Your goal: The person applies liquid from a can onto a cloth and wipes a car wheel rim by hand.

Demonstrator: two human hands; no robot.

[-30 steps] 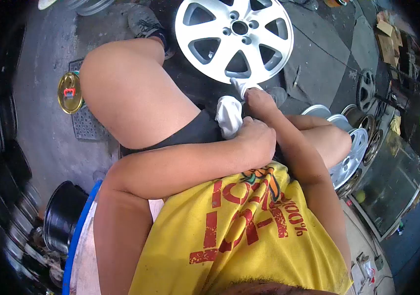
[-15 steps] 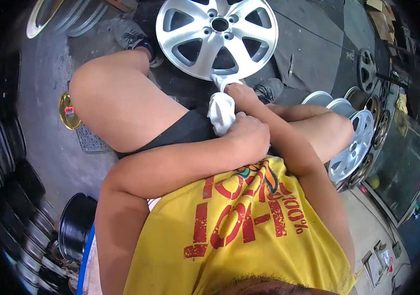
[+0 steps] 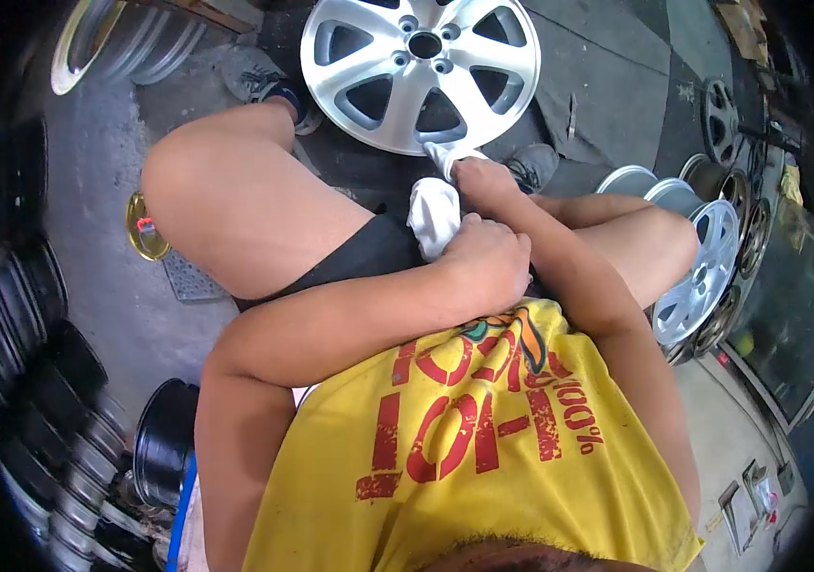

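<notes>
My left hand [image 3: 488, 259] is closed around a bunched piece of white cloth [image 3: 435, 212], which sticks up above the fist over my lap. Just beyond it, my right hand [image 3: 487, 183] grips another white cloth end [image 3: 447, 157]. That end overlaps the near edge of a silver alloy wheel [image 3: 405, 124] in this view; I cannot tell if they touch. Whether the two white parts are joined is unclear. The wheel lies face up between my feet, its spokes and center hole showing.
Several silver and bronze wheels [image 3: 702, 276] stand right of my knee. Black wheels [image 3: 164, 443] are stacked at lower left. A gold lid-like disc [image 3: 147, 227] lies by my left knee, near a grey perforated plate [image 3: 193, 278]. A glass panel [image 3: 788, 324] is at far right.
My right hand has shifted slightly right, and the gap between the two white cloth parts has widened. The left hand keeps its hold. The whole view has shifted a little.
</notes>
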